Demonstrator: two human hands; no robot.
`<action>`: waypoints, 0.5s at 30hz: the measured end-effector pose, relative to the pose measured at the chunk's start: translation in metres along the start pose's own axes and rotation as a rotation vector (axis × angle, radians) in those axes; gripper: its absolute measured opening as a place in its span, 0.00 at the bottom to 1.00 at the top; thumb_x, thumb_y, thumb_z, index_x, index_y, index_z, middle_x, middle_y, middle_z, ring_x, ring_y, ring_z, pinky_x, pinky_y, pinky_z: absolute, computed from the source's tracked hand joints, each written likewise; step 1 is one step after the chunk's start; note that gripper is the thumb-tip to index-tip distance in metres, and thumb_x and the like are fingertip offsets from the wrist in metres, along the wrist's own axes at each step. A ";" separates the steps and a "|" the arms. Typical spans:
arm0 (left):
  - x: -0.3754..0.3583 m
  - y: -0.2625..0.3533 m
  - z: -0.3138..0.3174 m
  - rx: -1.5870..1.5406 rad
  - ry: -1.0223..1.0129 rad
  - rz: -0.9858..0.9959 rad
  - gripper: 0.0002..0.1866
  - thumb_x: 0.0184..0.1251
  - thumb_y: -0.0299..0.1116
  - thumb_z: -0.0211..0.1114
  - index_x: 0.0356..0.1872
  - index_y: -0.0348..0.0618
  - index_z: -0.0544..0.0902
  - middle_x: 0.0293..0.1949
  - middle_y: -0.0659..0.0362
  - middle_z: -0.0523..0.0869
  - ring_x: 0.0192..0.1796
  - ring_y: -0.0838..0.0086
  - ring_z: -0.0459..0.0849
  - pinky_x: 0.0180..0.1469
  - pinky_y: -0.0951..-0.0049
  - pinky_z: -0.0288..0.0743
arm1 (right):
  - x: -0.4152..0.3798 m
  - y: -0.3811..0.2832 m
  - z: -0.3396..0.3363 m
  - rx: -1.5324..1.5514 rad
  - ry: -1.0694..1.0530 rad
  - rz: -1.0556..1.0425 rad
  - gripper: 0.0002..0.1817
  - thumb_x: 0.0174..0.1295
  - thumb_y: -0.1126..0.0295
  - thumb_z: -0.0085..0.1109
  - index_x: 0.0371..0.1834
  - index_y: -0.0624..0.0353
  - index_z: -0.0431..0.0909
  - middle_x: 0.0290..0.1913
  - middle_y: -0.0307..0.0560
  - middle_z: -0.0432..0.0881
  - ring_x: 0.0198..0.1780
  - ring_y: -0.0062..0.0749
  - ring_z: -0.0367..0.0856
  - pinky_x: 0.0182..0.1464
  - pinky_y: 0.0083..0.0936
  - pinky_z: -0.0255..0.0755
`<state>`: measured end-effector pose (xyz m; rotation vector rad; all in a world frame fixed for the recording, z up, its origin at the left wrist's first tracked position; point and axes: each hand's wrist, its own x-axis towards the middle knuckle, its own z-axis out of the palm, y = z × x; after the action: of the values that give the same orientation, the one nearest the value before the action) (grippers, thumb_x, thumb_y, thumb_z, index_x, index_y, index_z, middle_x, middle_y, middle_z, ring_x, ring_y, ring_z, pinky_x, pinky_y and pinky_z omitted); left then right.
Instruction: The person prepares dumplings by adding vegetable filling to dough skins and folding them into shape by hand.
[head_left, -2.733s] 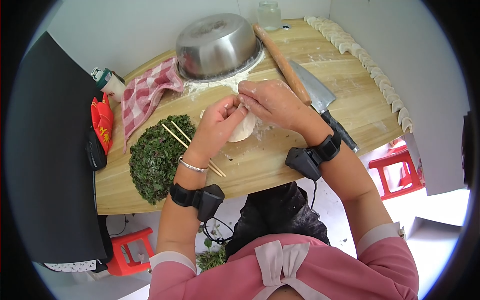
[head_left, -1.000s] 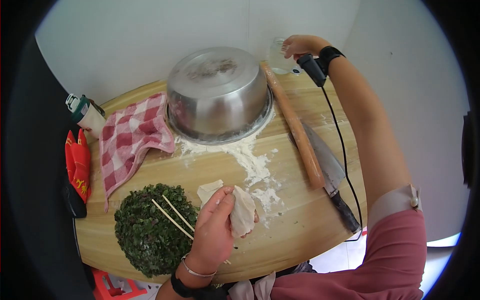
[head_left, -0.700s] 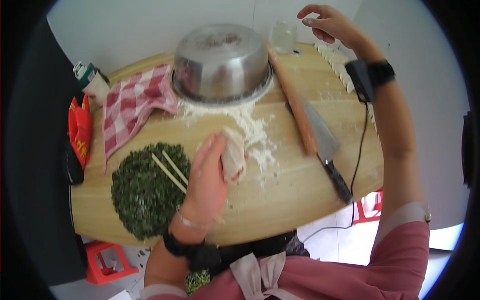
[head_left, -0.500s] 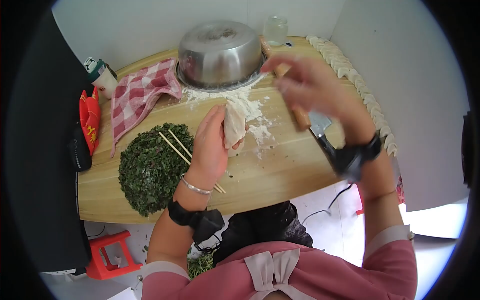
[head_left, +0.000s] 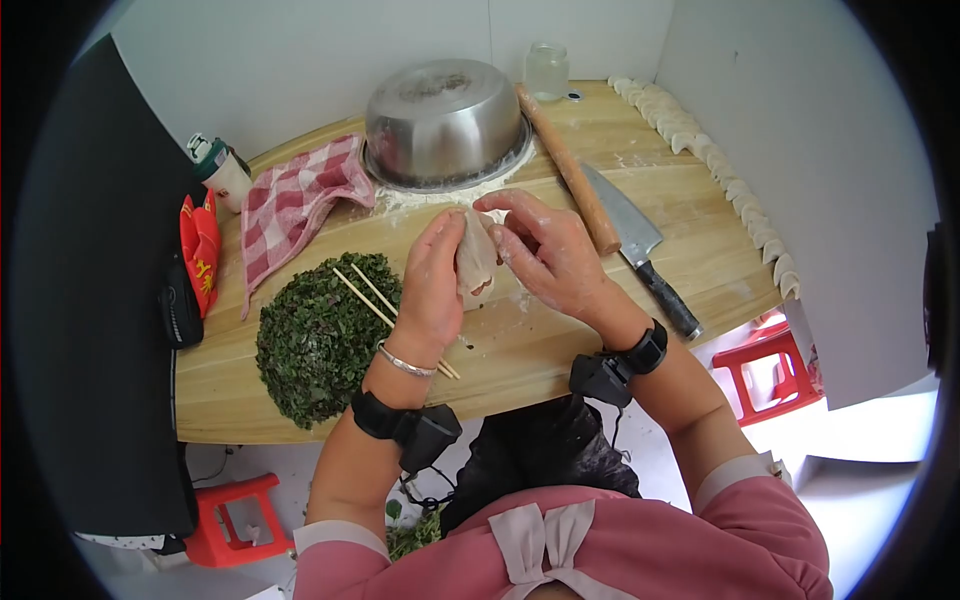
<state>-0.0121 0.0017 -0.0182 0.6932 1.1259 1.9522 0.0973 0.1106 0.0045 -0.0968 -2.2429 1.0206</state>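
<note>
A folded, pale dough dumpling (head_left: 474,252) rests upright in my left hand (head_left: 432,285), whose fingers and palm curl around it. Some dark filling or a fingertip shows near its lower edge; I cannot make out which. My right hand (head_left: 562,258) is at the dumpling's upper right edge, with its thumb and curled forefinger against the dough. To the left of my left hand lies a big mound of chopped dark green leaves (head_left: 325,345), and a pair of chopsticks (head_left: 365,300) sticks out of it over the wooden table (head_left: 520,375).
Behind my hands stands an upturned metal basin (head_left: 445,125) with flour around it. A rolling pin (head_left: 570,170) and a cleaver (head_left: 625,215) lie on the right. Dumplings (head_left: 735,190) line the right edge. A checked cloth (head_left: 300,200), bottle (head_left: 220,170) and glass jar (head_left: 547,72) are farther back.
My right hand has come in from the upper right, over the rolling pin, to the dumpling's edge. The dumpling stays in my left hand. The cleaver's handle is now uncovered.
</note>
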 end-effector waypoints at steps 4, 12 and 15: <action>0.001 0.000 0.002 0.018 0.003 0.012 0.12 0.76 0.41 0.46 0.43 0.48 0.75 0.32 0.67 0.78 0.28 0.83 0.74 0.25 0.80 0.64 | 0.000 0.004 -0.001 -0.027 -0.015 0.007 0.14 0.64 0.76 0.50 0.52 0.62 0.73 0.21 0.43 0.72 0.22 0.21 0.68 0.27 0.20 0.65; -0.001 0.003 0.002 -0.042 0.055 -0.025 0.11 0.75 0.40 0.48 0.47 0.49 0.75 0.38 0.68 0.80 0.36 0.85 0.76 0.30 0.81 0.66 | -0.003 0.002 -0.001 -0.116 0.013 -0.100 0.17 0.60 0.74 0.56 0.54 0.58 0.74 0.21 0.48 0.74 0.21 0.34 0.72 0.27 0.27 0.66; -0.001 0.002 -0.004 -0.059 0.029 -0.015 0.11 0.75 0.40 0.48 0.47 0.50 0.75 0.39 0.69 0.80 0.37 0.85 0.77 0.31 0.81 0.66 | -0.004 -0.002 -0.001 -0.180 0.022 -0.104 0.13 0.59 0.69 0.58 0.47 0.57 0.76 0.23 0.52 0.79 0.27 0.48 0.80 0.29 0.36 0.71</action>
<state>-0.0156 -0.0014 -0.0179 0.6248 1.0831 1.9807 0.1017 0.1087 0.0040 -0.0680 -2.2903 0.7585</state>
